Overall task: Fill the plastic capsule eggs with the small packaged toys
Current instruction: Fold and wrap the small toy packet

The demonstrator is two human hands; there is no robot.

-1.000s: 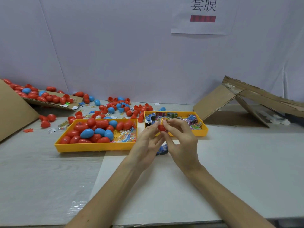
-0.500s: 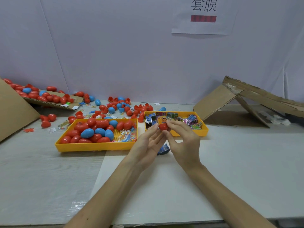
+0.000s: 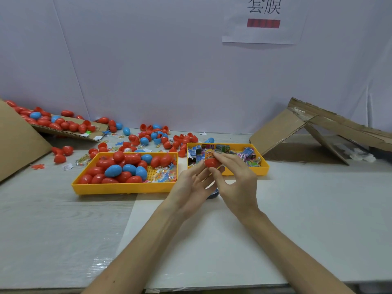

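Right now the right hand [image 3: 237,183] pinches a red plastic capsule egg [image 3: 211,163] between thumb and fingertips, with a small orange packaged toy [image 3: 209,154] poking from its top (print unreadable). The left hand [image 3: 191,187] rests nearly straight fingers against the egg's left side. Just behind the grip sits a small yellow plastic tray [image 3: 264,166] of packets.

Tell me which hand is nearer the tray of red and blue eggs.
Left. The left hand is just right of the egg tray; the right hand, pinching a red capsule egg, is farther right, before the toy-packet tray.
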